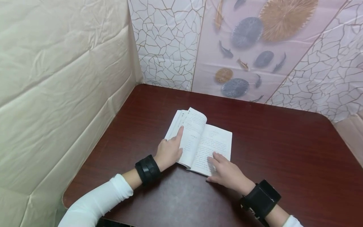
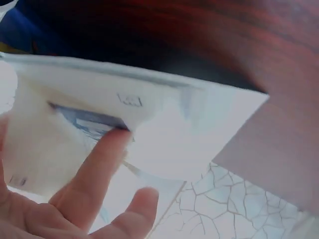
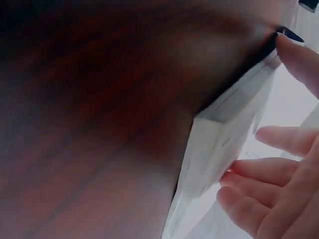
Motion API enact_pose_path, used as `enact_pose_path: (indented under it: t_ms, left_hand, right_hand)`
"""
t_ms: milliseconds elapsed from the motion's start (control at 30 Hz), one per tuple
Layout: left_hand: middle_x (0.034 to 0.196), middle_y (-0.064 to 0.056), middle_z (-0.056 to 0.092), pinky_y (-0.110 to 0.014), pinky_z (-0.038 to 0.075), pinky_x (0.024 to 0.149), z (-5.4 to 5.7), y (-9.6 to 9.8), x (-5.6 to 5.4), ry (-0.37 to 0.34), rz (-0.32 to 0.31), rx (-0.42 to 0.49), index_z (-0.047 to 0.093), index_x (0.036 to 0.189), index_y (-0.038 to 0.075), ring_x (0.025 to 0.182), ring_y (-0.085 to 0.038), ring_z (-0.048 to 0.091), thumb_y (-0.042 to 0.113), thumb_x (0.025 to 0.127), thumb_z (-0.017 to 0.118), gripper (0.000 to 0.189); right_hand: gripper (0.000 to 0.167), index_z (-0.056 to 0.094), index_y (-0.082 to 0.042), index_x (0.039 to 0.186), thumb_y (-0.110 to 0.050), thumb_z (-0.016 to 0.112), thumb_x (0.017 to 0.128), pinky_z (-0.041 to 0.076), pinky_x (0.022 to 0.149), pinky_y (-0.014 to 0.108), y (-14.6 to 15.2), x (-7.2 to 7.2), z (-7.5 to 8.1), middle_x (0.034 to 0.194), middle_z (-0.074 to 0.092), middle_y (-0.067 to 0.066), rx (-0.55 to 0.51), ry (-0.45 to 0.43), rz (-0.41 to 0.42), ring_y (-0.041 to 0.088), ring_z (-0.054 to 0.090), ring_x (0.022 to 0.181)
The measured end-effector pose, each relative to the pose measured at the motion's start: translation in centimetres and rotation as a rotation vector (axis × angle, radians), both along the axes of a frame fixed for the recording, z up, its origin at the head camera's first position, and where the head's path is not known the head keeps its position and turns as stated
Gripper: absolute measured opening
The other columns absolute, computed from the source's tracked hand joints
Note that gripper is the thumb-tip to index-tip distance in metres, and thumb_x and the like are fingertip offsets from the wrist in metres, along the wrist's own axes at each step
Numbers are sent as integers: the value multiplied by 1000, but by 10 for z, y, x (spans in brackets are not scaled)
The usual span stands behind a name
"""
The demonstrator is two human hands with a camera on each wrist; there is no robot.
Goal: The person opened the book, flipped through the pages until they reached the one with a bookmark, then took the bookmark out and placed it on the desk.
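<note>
An open book [image 1: 216,138] with printed pages lies at an angle on the dark red-brown table. A left-hand page curves up near the spine, with several leaves fanned at its far left corner. My left hand [image 1: 168,152] rests on that side, its index finger straight across the page. In the left wrist view, a finger touches the book [image 2: 164,124] beside a dark printed picture. My right hand [image 1: 228,171] lies over the lower right page with fingers spread and the thumb by the lower edge. The right wrist view shows those fingers beside the book's page block [image 3: 219,139].
The wooden table [image 1: 283,148] extends to both sides of the book. A cream quilted cloth [image 1: 71,78] hangs along the left, and a patterned curtain [image 1: 170,47] stands behind the far edge. Black bands [image 1: 148,169] circle both wrists.
</note>
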State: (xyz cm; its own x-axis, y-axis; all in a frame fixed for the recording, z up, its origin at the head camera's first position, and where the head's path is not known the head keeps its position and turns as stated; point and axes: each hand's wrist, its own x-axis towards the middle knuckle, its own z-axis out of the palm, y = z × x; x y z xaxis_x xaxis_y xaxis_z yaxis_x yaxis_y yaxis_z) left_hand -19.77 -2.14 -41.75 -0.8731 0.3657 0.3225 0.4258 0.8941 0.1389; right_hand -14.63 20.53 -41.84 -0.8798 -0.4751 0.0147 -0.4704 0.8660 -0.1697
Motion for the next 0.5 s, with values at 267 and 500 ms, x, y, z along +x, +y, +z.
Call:
enact_pose_path:
  t_ms: [267, 500]
  left_hand:
    - [138, -12, 38, -50, 35, 90, 1, 0, -3, 45, -66, -28, 60, 106, 17, 118, -27, 46, 20, 79, 61, 27]
    - [124, -5, 55, -46, 38, 90, 0, 5, 1, 0, -203, -85, 59, 110, 16, 114, -23, 51, 7, 83, 52, 29]
  right_hand:
    - [61, 56, -4, 115, -35, 74, 66, 47, 82, 40, -1, -2, 3, 121, 51, 21, 43, -22, 39, 32, 49, 114]
    - [58, 57, -1, 113, -34, 73, 67, 46, 82, 40, 3, -3, 4, 120, 53, 21, 18, -26, 74, 32, 51, 111]
